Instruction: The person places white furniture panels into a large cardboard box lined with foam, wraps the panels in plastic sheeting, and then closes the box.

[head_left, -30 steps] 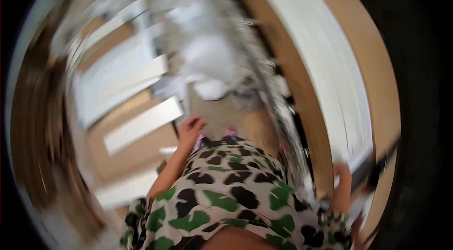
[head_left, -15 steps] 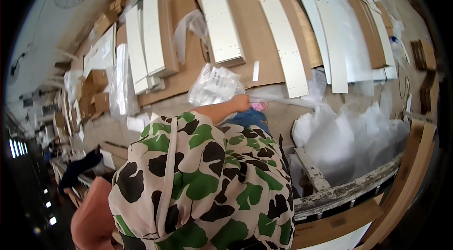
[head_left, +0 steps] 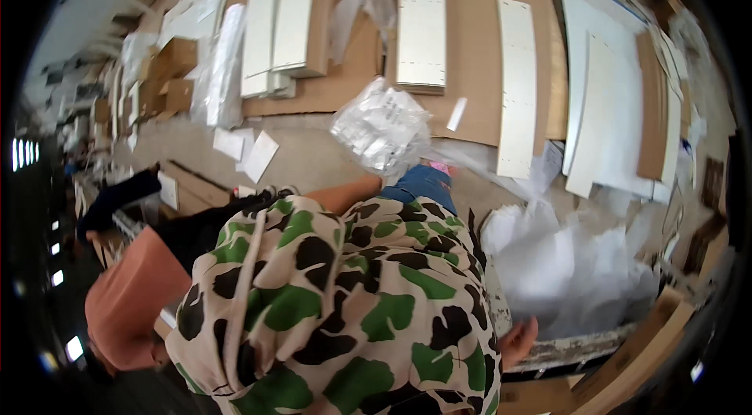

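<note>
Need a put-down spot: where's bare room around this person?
Cardboard between the thick white stack and the single white panel, beyond the small white strip. Also floor between loose white sheets and crumpled plastic. Crowded: near the right hand, with white wrapping and a worn rail.

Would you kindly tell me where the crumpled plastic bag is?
The plastic bag lies just above the head view's centre, left of the small white strip.

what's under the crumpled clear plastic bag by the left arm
Brown cardboard shows beyond the crumpled clear plastic bag, floor at its left; whatever lies directly beneath is covered.
</note>
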Tool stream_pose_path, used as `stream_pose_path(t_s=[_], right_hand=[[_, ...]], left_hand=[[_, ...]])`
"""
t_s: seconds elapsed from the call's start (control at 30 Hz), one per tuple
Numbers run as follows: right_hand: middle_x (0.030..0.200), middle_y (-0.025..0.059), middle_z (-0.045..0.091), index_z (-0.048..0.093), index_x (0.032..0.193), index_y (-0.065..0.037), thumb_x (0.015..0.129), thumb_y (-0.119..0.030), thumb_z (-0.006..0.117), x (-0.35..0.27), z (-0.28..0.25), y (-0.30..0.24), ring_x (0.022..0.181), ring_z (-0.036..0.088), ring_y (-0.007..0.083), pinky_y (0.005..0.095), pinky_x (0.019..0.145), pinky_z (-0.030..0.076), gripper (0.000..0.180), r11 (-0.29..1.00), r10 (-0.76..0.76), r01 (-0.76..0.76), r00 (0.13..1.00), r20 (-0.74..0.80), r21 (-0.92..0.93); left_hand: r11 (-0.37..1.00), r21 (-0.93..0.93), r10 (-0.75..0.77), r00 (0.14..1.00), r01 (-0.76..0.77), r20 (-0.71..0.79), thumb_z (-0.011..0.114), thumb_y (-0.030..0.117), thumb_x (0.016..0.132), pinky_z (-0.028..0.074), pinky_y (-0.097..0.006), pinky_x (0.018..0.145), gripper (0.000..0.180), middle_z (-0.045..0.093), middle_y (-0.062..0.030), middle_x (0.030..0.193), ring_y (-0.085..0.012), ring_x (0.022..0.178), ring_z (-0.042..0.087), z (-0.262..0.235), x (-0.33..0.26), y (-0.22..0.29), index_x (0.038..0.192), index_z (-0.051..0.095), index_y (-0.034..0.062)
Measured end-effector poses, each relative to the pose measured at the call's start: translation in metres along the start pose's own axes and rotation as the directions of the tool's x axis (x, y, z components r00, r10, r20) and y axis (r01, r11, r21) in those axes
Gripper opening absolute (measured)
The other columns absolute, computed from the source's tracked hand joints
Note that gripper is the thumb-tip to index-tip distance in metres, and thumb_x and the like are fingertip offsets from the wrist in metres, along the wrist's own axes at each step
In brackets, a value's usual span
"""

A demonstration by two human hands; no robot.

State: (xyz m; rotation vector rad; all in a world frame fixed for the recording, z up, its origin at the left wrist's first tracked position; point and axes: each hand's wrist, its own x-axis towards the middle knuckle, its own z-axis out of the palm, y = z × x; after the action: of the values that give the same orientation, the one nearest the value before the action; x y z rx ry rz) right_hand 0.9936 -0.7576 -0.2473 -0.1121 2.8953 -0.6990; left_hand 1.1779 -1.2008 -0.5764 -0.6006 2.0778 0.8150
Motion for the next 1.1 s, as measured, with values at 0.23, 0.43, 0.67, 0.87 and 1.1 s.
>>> stream_pose_path(t_s=[0.23,0.43,0.67,0.87,1.1], right_hand=[[0.103,0.0151,0.055,0.054,0.107,-0.004,0.081,-0.008,0.058,-0.022,0.024,0.0,0.074,0.058,0.0293,0.0338,0.066,0.048,0.027,0.984,0.14,-0.143,0.989,0.042,0.102],[0.101,0.0152,0.056,0.055,0.105,-0.004,0.08,-0.011,0.059,-0.075,0.027,0.001,0.072,0.057,0.0305,0.0351,0.066,0.047,0.026,0.909,0.392,-0.386,0.92,-0.007,0.154],[0.101,0.0177,0.058,0.056,0.108,-0.003,0.08,-0.016,0.061,-0.105,0.029,0.041,0.085,0.058,0.0346,0.0379,0.072,0.047,0.031,0.869,0.49,-0.476,0.866,-0.1,0.135],[0.101,0.0179,0.058,0.058,0.103,-0.003,0.078,-0.015,0.06,-0.059,0.014,0.112,0.092,0.055,0.0361,0.0393,0.078,0.046,0.028,0.778,0.596,-0.546,0.797,-0.092,0.311],[0.098,0.0177,0.059,0.058,0.104,-0.002,0.078,-0.018,0.059,0.002,-0.028,0.205,0.082,0.059,0.033,0.038,0.074,0.048,0.03,0.811,0.572,-0.462,0.754,-0.322,0.359]], left_hand=[[0.994,-0.015,0.101,0.985,-0.104,-0.14,0.062,0.039,0.073,0.047,-0.04,0.076,0.035,0.064,-0.0166,0.088,-0.0317,0.086,0.059,-0.092,0.032,0.046,0.076,0.065,0.0044],[0.972,0.194,0.18,0.951,-0.133,-0.25,0.062,0.037,0.072,0.047,-0.038,0.079,0.034,0.064,-0.0179,0.09,-0.0333,0.087,0.06,-0.193,0.087,0.117,0.08,0.066,0.0039],[0.918,0.258,0.345,0.928,-0.301,-0.143,0.062,0.034,0.075,0.048,-0.039,0.074,0.033,0.064,-0.018,0.084,-0.0315,0.082,0.062,-0.197,0.152,0.255,0.084,0.066,0.0031],[0.922,-0.075,0.385,0.919,-0.38,0.085,0.064,0.03,0.079,0.049,-0.03,0.055,0.03,0.063,-0.0093,0.072,-0.0182,0.061,0.061,-0.124,0.162,0.404,0.088,0.063,0.0011],[0.808,-0.403,0.572,0.735,-0.429,0.365,0.062,0.026,0.083,0.048,-0.026,0.063,0.027,0.062,-0.005,0.082,-0.0144,0.074,0.061,-0.052,0.077,0.684,0.094,0.061,0.0007]])
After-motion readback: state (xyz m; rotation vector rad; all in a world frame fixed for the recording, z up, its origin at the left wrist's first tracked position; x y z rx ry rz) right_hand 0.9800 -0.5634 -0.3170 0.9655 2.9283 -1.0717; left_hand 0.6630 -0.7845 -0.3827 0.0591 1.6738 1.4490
